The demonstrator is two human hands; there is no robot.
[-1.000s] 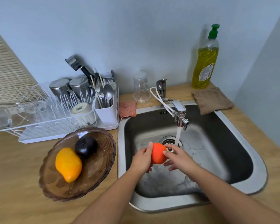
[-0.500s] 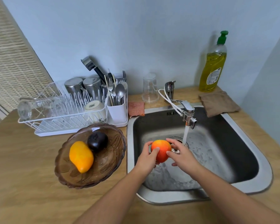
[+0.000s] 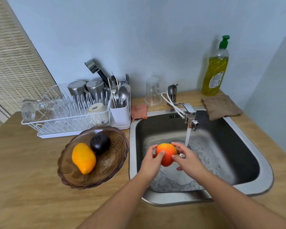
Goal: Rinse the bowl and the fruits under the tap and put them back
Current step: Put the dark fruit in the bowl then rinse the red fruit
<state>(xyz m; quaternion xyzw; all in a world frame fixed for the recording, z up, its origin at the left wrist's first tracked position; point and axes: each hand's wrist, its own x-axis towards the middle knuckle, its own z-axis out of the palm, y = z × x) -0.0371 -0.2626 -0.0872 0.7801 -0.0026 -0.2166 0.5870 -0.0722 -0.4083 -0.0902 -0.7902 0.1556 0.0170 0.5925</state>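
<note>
Over the steel sink (image 3: 261,166) I hold a red-orange peach (image 3: 166,154) between both hands. My left hand (image 3: 151,162) grips its left side with thumb and fingers curled round it. My right hand (image 3: 187,160) holds its right side with fingertips and thumb. The peach sits just left of the water stream running from the tap (image 3: 189,116). On the counter to the left stands a brown glass bowl (image 3: 112,164) holding a yellow mango (image 3: 83,158) and a dark plum (image 3: 100,142).
A white dish rack (image 3: 68,111) with metal cups and a cutlery holder stands behind the bowl. A clear plastic cup (image 3: 153,91), an orange sponge (image 3: 139,111), a dish soap bottle (image 3: 215,70) and a brown cloth (image 3: 221,106) line the back of the wooden counter.
Both hands have lifted the peach a little and drawn it out of the water stream to the left. The camera has tilted, shifting the scene rightward.
</note>
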